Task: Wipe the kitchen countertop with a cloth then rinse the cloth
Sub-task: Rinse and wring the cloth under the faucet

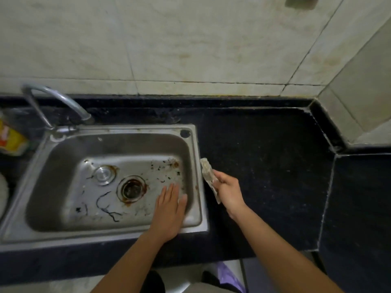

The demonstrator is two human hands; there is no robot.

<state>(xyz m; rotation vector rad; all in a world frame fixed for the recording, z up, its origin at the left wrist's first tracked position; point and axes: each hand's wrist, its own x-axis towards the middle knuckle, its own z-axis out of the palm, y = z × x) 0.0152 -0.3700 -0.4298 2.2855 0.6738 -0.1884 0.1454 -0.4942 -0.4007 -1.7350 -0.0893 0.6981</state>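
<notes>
My right hand [227, 192] grips a folded, dirty pale cloth [208, 173] against the black countertop [264, 166], right at the sink's right rim. My left hand [169, 210] is flat with straight fingers over the right front part of the steel sink [118, 132], holding nothing. Whether it touches the basin cannot be told. The basin floor holds dark scraps and rust stains around the drain [131, 188]. A curved tap [55, 104] stands at the sink's back left corner, with no water running.
A yellow packet [10, 136] lies on the counter left of the sink. A loose round metal drain cover [103, 174] sits in the basin. A tiled wall [190, 39] rises behind, and a tiled pillar [359, 102] juts in at the right.
</notes>
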